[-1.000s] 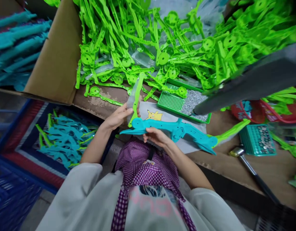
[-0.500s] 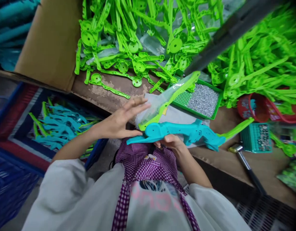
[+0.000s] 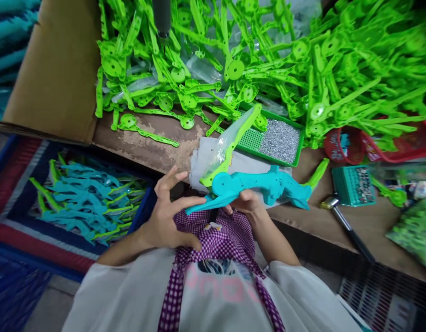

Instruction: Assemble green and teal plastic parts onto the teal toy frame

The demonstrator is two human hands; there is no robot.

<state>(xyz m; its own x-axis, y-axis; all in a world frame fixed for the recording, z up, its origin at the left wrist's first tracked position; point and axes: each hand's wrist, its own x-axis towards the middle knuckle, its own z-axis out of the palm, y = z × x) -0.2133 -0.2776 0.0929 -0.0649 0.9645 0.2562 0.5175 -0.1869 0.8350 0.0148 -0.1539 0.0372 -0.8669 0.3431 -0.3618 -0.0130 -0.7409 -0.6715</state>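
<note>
The right hand (image 3: pixel 247 203) has its grip closed around the middle of a long teal plastic part (image 3: pixel 257 186), fingers curled under it from below so the piece sits level just above the near edge of the bench (image 3: pixel 372 221). That underhand hold likely keeps the upper face free — a green arm in a clear sleeve (image 3: pixel 233 140) rests with its round end on the teal part's round end and slants up and away over a white cloth (image 3: pixel 199 161). The left hand (image 3: pixel 168 216) is spread open, gripping nothing; its forefinger tip touches the teal part's pointed left end, as if steadying it.

Further out, a green tray (image 3: pixel 296 147) holds a heap of small silvery screws in its right half, while its left half shows bare grid. A teal basket (image 3: pixel 353 184) to the right carries small metal pieces — too small to tell which. A red basket (image 3: pixel 340 147) behind it holds teal bits. A hammer (image 3: pixel 340 221) lies beside. A pile of green arms (image 3: pixel 268 55) covers the far bench, next to a cardboard box (image 3: pixel 57 69). Down on the left, a blue crate (image 3: pixel 22 203) holds finished teal-and-green pieces.
</note>
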